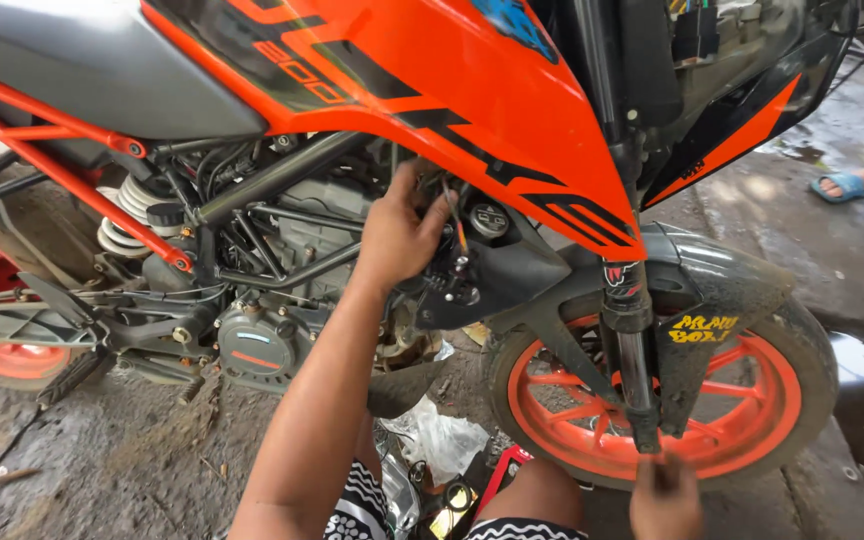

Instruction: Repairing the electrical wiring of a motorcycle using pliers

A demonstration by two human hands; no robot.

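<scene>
Left hand (397,235): reaching up into the gap under the orange fairing (472,100), at 12 o'clock from the forearm; the fingers are curling around something behind the panel, but what they are grasping cannot be told, since the tips are hiding behind the bodywork.
Wires (455,225): a thin bundle is hanging just at 3 o'clock of the left hand, running down toward a black bracket (462,290).
Cap (489,220): a round dark cap is sitting at 3 o'clock of the wires, tucked under the fairing edge.
Right hand (665,500): resting low at 6 o'clock of the fork (630,350), fingers bending loosely and closing on nothing visible; it is lying just in front of the orange front wheel (652,400).
Engine (252,345): sitting at 8 o'clock of the left hand, behind the orange frame tubes (62,165).
Shock (127,215): the white coil spring is showing at 9 o'clock of the left hand.
Ground (102,450): wet and muddy; a crumpled plastic bag (442,440) is lying at 6 o'clock of the left hand, beside the person's knee.
Other person: a foot in a blue sandal (845,187) is standing well apart at 3 o'clock.
</scene>
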